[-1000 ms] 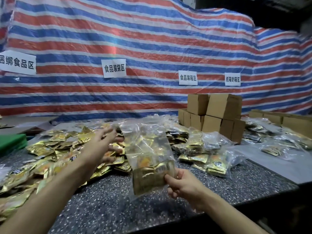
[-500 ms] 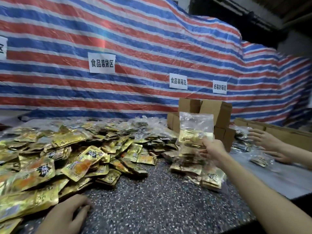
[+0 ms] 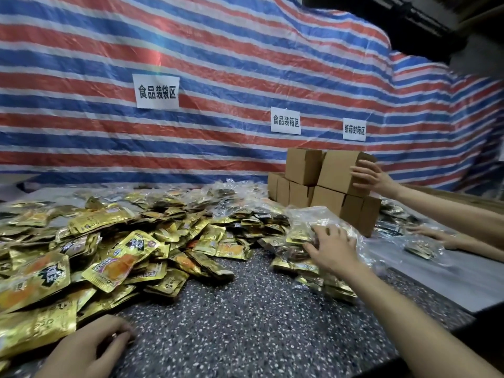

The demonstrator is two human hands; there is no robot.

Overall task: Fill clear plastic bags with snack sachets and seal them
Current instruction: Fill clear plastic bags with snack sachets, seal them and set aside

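At 7 o'clock on my feed, the wearer's left hand [image 3: 90, 350] rests on the dark speckled table [image 3: 245, 323]. Its fingers are loosely curled with the tips down on the surface, holding nothing that I can see. Just beside it, from 8 to 10 o'clock, a big heap of gold snack sachets [image 3: 109, 255] spreads across the table, many overlapping, several with orange print.

Behind everything hangs a red, white and blue striped tarp [image 3: 218, 50]. At 11 o'clock I see a white paper sign [image 3: 156, 91] with Chinese characters, and two smaller signs [image 3: 285, 120] sit near 1 o'clock.

Right of centre, at about 3 o'clock, the right hand [image 3: 331, 248] lies palm down on a clear plastic bag [image 3: 305, 216] stuffed with sachets, fingers spread and pressing on its top. That bag lies on a small pile of other filled bags [image 3: 327, 285] at the edge of the heap. I cannot tell whether its mouth is sealed.

Behind it, toward 2 o'clock, brown cardboard boxes [image 3: 302, 170] are stacked in two layers. Another person's hand [image 3: 368, 177] grips the upper right box, fingers wrapped over its corner. A second hand [image 3: 436, 237] of that person lies lower, on a grey sheet [image 3: 436, 285] among more bagged sachets. Its fingers are too blurred for me to judge.
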